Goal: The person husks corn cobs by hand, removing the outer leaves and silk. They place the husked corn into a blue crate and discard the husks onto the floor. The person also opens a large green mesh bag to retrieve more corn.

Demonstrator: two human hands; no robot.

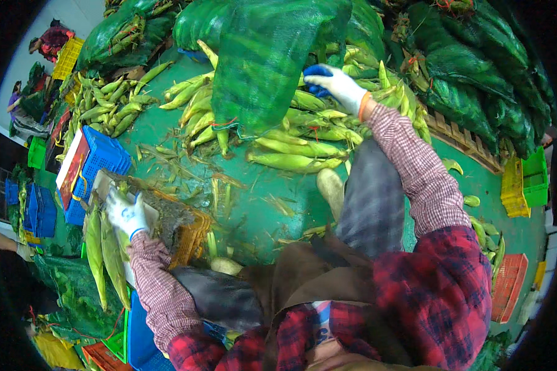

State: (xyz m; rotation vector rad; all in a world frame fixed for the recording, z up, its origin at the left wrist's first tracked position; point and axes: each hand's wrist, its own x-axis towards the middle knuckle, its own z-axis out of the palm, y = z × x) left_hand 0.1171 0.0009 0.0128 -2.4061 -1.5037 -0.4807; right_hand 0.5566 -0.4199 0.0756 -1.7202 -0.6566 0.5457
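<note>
Corn ears point(298, 162), husks on: heaped on green floor point(260, 213) around green mesh sack point(257, 68). Left hand point(127, 212): gloved, at jutting ears point(112, 250); grip indiscernible. Right hand point(335, 86): gloved, fingers bent beside sack; grip likewise unclear. Hazard: jutting ears possibly sliding off through nudge or weak support.

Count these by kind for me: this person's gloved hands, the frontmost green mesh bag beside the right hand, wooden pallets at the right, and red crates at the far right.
Gloved hands: 2 (left hand, right hand)
Frontmost green mesh bag: 1
Wooden pallet: 1
Red crate: 1
Total: 5
</note>
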